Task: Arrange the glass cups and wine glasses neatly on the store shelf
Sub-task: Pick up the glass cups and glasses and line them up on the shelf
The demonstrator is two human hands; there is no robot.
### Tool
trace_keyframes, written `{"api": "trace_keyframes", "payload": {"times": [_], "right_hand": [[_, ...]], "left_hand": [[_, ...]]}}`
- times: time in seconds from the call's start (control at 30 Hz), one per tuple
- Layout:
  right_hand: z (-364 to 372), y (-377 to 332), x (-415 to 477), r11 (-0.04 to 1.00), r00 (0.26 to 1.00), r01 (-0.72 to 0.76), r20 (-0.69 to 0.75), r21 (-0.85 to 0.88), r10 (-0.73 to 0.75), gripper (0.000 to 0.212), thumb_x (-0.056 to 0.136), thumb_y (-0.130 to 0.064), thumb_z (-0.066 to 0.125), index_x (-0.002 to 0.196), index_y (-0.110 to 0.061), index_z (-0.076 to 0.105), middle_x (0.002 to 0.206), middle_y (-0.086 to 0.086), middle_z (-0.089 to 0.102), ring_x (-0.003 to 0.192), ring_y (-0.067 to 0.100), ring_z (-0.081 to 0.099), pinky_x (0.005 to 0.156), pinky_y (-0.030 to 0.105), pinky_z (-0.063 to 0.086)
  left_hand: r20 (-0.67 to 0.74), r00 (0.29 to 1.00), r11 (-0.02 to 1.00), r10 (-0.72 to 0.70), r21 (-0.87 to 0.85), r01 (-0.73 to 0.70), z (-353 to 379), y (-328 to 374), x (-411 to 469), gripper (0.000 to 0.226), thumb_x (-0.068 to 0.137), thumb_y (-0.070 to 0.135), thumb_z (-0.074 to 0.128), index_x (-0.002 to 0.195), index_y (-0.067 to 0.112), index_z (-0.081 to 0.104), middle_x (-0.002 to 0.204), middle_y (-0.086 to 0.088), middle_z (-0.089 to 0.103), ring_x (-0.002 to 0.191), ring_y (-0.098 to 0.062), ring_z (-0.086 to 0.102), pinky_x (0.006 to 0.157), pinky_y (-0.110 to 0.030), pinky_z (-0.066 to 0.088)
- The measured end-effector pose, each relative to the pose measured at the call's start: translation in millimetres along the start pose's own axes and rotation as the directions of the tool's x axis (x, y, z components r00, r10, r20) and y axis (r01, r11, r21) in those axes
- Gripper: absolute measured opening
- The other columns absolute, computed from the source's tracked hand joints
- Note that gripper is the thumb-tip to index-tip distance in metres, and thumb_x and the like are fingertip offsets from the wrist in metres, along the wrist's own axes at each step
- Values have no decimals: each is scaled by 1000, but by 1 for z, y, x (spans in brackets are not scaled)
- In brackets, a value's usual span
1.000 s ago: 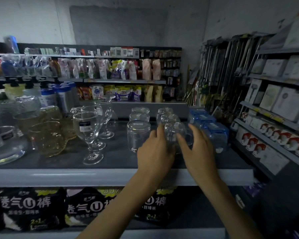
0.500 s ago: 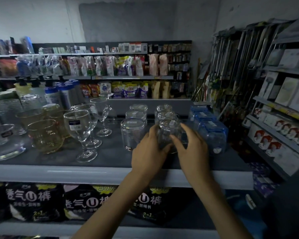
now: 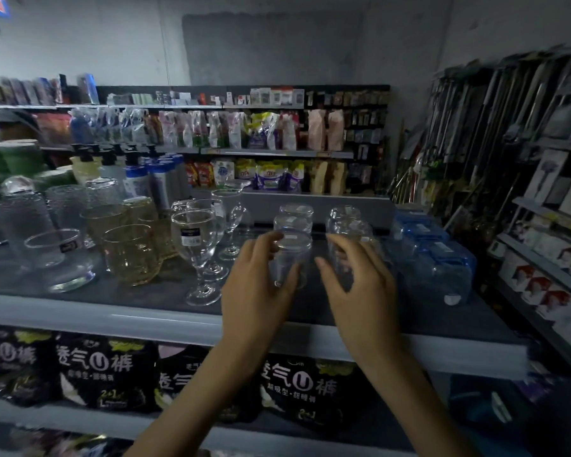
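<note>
**Shelf top, both hands on clear cups**

Obs., left to right along the shelf (image 3: 80,311):

- Far left: textured tumblers (image 3: 23,216) in a loose cluster. A short clear glass (image 3: 60,258) stands upright in front of them, near the edge.
- Next: amber cups (image 3: 131,255), several, close together. Pump bottles (image 3: 136,179) stand behind them at the back.
- Wine glasses (image 3: 195,245), upright, in a row running front to back. The foot of the nearest sits just beside the left wrist – tight clearance on that side.
- Left hand (image 3: 254,291): fingers curled over the left side of the near cup (image 3: 290,258), thumb on its front right, so it grips that cup. The cup stands on the shelf at the head of a row, with more clear cups (image 3: 294,216) lined up behind it.
- Right hand (image 3: 366,291): fingers and thumb curled round the second cup (image 3: 340,268), at the front of the neighbouring row. The glass is blurred here and its base is hidden by the hand.
- The two held cups stand side by side, near each other, not touching.
- Blue cups (image 3: 439,258) are packed just right of the right hand – little room there.
- Far right: a separate rack of boxes (image 3: 548,291), well apart.

Below the shelf edge: black packs (image 3: 89,367).
</note>
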State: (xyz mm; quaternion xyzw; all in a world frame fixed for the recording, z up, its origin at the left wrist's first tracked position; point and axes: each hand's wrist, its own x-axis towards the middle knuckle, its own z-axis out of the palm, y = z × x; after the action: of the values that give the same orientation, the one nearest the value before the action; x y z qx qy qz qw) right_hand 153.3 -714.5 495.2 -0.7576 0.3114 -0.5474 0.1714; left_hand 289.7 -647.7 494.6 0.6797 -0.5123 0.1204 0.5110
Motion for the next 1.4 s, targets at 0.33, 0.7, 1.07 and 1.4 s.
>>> {"api": "trace_keyframes", "payload": {"times": [0.33,0.7,1.07,1.4], "right_hand": [[55,-8,8,988,978,-149,140,-49,155,49,106,-42,54,152,-29,48,146,-5,49,130,5,41,89,-5,24],[65,1,11,984,982,-179,60,-13,179,33,100,-26,68,133,-29,65,120,-1,62,112,15,60,94,30,52],[56,-10,-2,988,988,-153,-4,4,153,42,100,-26,68,141,-25,61,134,-3,58,120,17,61,100,44,57],[111,-144,-63,920,940,311,68,238,-335,29,98,-12,68,127,-15,68,124,-3,65,114,9,62,100,20,48]], "left_hand": [[343,915,976,-214,28,217,4,-59,32,88,77,47,83,150,24,38,134,0,63,113,-23,67,91,-50,58],[300,929,976,-218,57,211,11,-63,31,70,80,57,78,140,31,52,122,12,71,105,-14,71,90,-46,59],[288,945,987,-154,92,133,-8,-49,15,63,89,44,75,144,27,49,132,1,66,114,-23,67,91,-45,57],[-117,993,997,27,68,-19,-165,-108,-59,23,99,34,56,118,27,66,111,15,67,101,-3,66,78,-32,57]]}}
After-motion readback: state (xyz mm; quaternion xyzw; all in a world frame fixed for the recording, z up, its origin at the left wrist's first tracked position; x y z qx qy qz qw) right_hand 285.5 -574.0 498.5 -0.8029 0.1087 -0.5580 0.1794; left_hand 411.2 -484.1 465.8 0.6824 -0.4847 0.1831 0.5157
